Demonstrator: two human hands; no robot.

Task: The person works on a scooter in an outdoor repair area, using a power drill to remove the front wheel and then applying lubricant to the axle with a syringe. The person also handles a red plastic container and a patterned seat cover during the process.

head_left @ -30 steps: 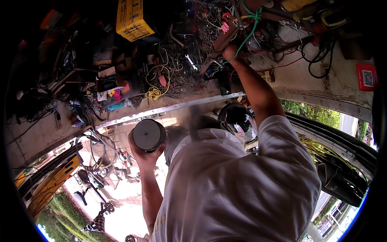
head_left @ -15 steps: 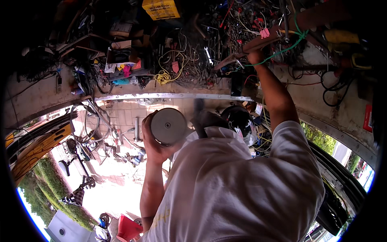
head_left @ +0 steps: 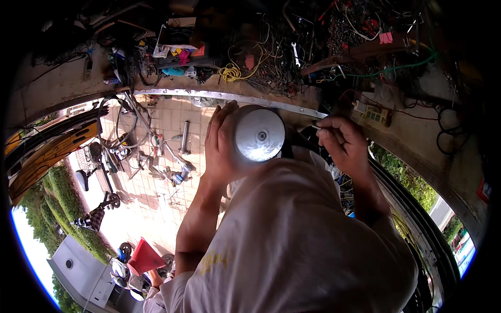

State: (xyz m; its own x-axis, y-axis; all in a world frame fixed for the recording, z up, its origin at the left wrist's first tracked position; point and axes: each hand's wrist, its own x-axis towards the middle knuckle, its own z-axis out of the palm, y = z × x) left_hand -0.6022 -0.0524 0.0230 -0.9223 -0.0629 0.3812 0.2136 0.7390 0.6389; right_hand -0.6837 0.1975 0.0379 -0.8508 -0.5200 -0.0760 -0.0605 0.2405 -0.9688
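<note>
My left hand [head_left: 218, 143] is wrapped round the side of a round metal drum [head_left: 259, 136], which has a flat grey end face and a small hole or fitting at its centre. Sunlight glints off the lower part of that face. To its right, my right hand [head_left: 345, 146] has its fingers curled, with thumb and forefinger pinching a small, thin, light-coloured piece [head_left: 315, 125]. The piece is too small to name and is apart from the drum.
A cluttered workbench with a metal edge strip [head_left: 229, 96] runs ahead, bearing a yellow cable coil [head_left: 229, 73], a wrench [head_left: 296, 54] and several loose tools. Scooter parts and a metal tube [head_left: 185, 136] lie on the paving at left. Another person's arm [head_left: 155, 279] shows beside a red container [head_left: 147, 256].
My right hand has come back from the bench clutter, with a small piece in its fingertips. My left hand and the drum have shifted right and slightly up in view.
</note>
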